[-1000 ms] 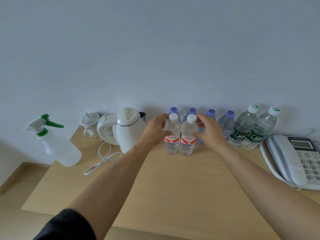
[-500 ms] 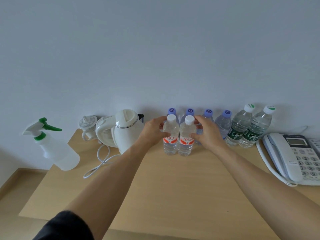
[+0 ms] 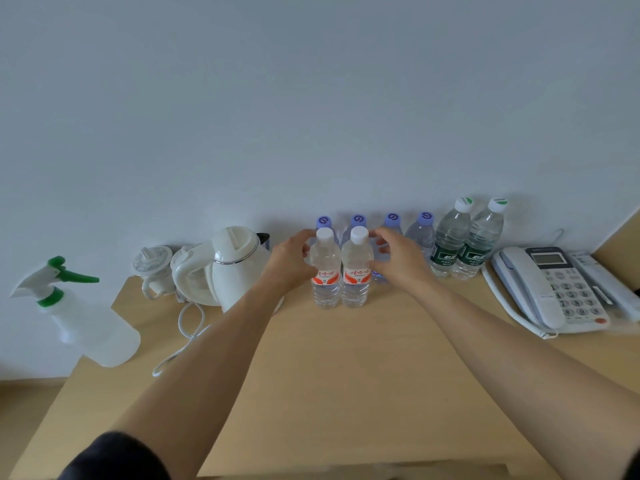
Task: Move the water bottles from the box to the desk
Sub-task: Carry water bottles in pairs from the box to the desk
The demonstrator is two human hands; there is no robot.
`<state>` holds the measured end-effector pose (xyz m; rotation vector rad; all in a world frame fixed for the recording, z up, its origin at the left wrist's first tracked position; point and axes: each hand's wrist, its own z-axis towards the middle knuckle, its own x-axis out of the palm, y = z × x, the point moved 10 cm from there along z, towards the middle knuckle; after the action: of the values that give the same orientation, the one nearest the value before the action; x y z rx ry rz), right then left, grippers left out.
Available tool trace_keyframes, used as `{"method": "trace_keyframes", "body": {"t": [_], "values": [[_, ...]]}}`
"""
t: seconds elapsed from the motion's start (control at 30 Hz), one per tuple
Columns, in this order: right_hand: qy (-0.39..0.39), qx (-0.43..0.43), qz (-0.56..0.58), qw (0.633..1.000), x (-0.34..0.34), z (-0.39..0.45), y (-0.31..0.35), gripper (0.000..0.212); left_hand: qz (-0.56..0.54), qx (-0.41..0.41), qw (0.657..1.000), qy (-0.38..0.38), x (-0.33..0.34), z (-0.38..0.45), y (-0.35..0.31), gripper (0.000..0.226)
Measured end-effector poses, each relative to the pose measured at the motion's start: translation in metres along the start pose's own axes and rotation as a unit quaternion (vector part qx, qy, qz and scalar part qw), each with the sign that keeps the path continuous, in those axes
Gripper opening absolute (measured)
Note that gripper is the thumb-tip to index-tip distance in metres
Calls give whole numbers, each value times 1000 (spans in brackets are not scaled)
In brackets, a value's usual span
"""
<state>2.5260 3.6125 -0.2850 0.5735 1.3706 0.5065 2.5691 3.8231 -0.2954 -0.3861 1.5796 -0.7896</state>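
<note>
Bottles point(image 3: 341, 271) upright, left hand point(image 3: 289, 263) touching

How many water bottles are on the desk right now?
8: two red-label bottles in front between the hands, four purple-cap bottles behind, two green-label bottles right.

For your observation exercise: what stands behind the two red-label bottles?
Behind the red-label bottles, purple-capped bottles line the wall; mostly caps show, their bodies covered by the front pair and the right hand.

A white kettle point(image 3: 239, 268) and spray bottle point(image 3: 83, 317) stand far left; a telephone point(image 3: 550, 289) lies far right.
</note>
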Motion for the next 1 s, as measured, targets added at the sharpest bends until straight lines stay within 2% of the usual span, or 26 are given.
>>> {"method": "trace_keyframes", "body": {"t": [0.07, 0.23, 0.33, 0.53, 0.7, 0.9, 1.0], "values": [[-2, 1, 4, 1000, -1, 4, 4, 51, 9, -15, 1000, -19, -19, -1, 6, 58], [-21, -3, -8, 1000, -8, 13, 12, 40, 64, -33, 988, -138, -83, 8, 0, 43], [-21, 19, -26, 999, -10, 16, 8, 40, 122, -16, 980, -154, -94, 19, -23, 40], [0, 34, -67, 997, 2, 16, 10, 42, 224, 32, 969, -101, -73, 37, -56, 45], [51, 59, -98, 992, 23, 15, 5, 50, 279, 28, 959, -44, -42, 43, -52, 45], [84, 87, -127, 985, 35, 13, -8, 51, 320, 25, 947, 8, -3, 41, -46, 46], [91, 109, -136, 980, 37, 7, -18, 52, 300, 19, 953, 29, 16, 34, -43, 43]]}}
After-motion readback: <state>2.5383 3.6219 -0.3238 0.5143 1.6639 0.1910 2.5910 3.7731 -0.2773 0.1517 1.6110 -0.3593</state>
